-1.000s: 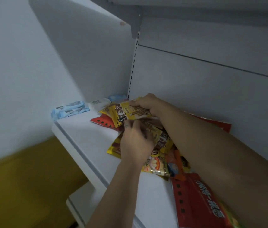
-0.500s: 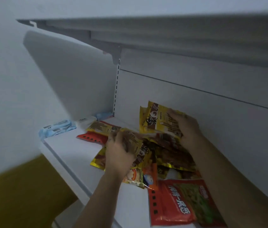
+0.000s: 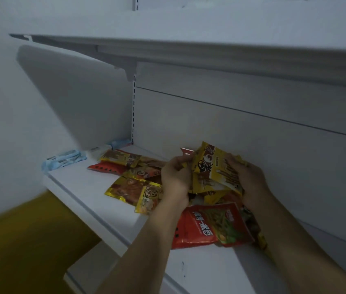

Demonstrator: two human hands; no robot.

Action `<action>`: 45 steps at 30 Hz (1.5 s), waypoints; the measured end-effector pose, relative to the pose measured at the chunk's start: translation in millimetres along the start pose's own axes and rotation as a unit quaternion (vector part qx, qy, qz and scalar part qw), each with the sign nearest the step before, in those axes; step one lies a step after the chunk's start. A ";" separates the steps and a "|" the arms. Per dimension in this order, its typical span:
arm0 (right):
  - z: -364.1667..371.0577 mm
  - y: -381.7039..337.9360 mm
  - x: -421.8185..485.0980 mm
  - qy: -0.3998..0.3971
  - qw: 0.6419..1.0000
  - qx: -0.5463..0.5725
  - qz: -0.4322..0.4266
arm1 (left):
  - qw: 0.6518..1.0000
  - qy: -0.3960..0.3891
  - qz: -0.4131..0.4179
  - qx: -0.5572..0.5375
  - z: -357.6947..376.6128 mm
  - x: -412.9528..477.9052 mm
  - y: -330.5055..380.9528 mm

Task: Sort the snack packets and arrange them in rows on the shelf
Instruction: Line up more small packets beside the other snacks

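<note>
A loose pile of snack packets lies on the white shelf (image 3: 95, 200). Both hands hold a bunch of yellow-and-brown packets (image 3: 214, 168) upright above the pile: my left hand (image 3: 175, 179) grips their left edge, my right hand (image 3: 246, 177) grips their right side. In front of the hands lies a large red-and-green packet (image 3: 208, 225). To the left lie gold packets with brown pictures (image 3: 129, 189), another yellow packet (image 3: 119, 157) and a red packet (image 3: 106, 168). Pale blue packets (image 3: 63, 161) sit at the shelf's far left edge.
A white shelf board (image 3: 189, 52) hangs overhead, with a side panel (image 3: 72, 98) at the left and the back wall (image 3: 252, 134) close behind the pile. A lower shelf (image 3: 95, 270) and yellow floor (image 3: 19, 240) show below.
My left hand left the pile and rose to join my right hand on the yellow packets. The bunch has grown and shifted right. The camera tilted up.
</note>
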State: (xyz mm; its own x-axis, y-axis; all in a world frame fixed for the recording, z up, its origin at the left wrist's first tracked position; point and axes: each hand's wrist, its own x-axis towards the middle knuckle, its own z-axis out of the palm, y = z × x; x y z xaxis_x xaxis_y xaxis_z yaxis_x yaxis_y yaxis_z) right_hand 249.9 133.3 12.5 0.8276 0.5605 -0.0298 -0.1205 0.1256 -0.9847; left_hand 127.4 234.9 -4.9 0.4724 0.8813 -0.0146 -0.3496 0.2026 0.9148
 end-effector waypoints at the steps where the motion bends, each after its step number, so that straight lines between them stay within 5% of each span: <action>1: -1.8 3.8 -0.7 -0.002 1.000 0.008 0.020 | 1.000 -0.002 -0.014 -0.009 2.7 -2.3 -2.5; 5: 7.8 13.4 -2.8 -0.050 0.997 0.005 0.063 | 0.999 0.000 -0.038 -0.035 -4.6 3.8 -2.7; 9: 29.0 20.8 3.5 0.038 0.999 0.009 0.008 | 0.972 -0.065 0.093 0.207 -43.0 32.6 4.0; 12: 34.2 28.8 9.6 0.131 0.991 0.027 -0.029 | 0.850 -0.041 0.219 0.478 -90.5 67.1 12.2; 17: 21.0 54.2 8.5 0.222 0.968 -0.027 -0.111 | 0.662 -0.004 0.215 0.718 -144.7 120.1 22.4; 19: 11.6 57.0 9.1 0.260 0.954 -0.049 -0.139 | 0.622 -0.009 0.190 0.759 -152.1 138.3 24.1; 24: -6.5 56.8 9.3 0.293 0.933 -0.078 -0.195 | 0.591 0.026 0.100 0.800 -162.9 171.8 18.5; 28: -5.1 57.5 8.6 0.286 0.935 -0.084 -0.192 | 0.501 0.054 0.105 0.857 -157.3 175.7 20.5; 31: -3.3 58.3 8.4 0.281 0.938 -0.066 -0.190 | 0.496 0.055 0.115 0.859 -145.8 172.4 23.4; 37: -1.1 49.1 8.1 0.242 0.964 -0.007 -0.113 | 0.591 0.032 0.320 0.740 -98.3 124.1 40.3; 43: -3.0 22.7 -7.6 0.067 0.975 0.210 0.015 | 0.585 -0.074 0.340 0.732 -48.4 51.3 22.1; 45: -8.6 12.5 -13.3 0.010 0.974 0.223 0.033 | 0.600 -0.091 0.419 0.675 -39.7 26.5 13.3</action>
State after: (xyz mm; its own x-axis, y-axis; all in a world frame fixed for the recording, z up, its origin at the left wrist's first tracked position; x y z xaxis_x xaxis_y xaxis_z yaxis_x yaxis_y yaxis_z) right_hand 242.2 120.4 -0.9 0.8200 0.5637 -0.0991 -0.3964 0.4345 -0.8087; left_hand 103.1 277.9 -9.1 0.7118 0.3459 0.6112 0.3909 -0.9182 0.0644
